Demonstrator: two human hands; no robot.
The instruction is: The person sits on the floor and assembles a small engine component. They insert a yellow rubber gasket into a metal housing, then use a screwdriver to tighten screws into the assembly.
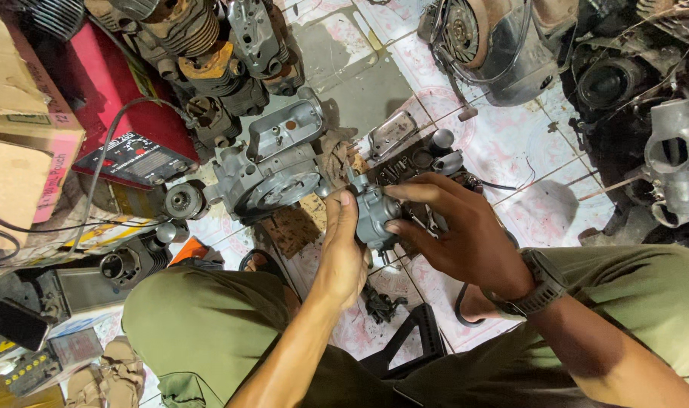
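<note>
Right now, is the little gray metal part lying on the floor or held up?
Held up. Both hands, left hand and right hand, grip the gray metal part above the tiled floor.

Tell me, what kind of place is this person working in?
Most likely a small engine or motorbike repair workshop. Engine cylinders are heaped on the tiled floor, a grey engine casing lies nearby, and both hands, left hand and right hand, hold a small grey metal part.

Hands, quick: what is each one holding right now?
Left hand: closed on the small grey metal engine part.
Right hand: closed on the same part, fingers wrapped over it.
</note>
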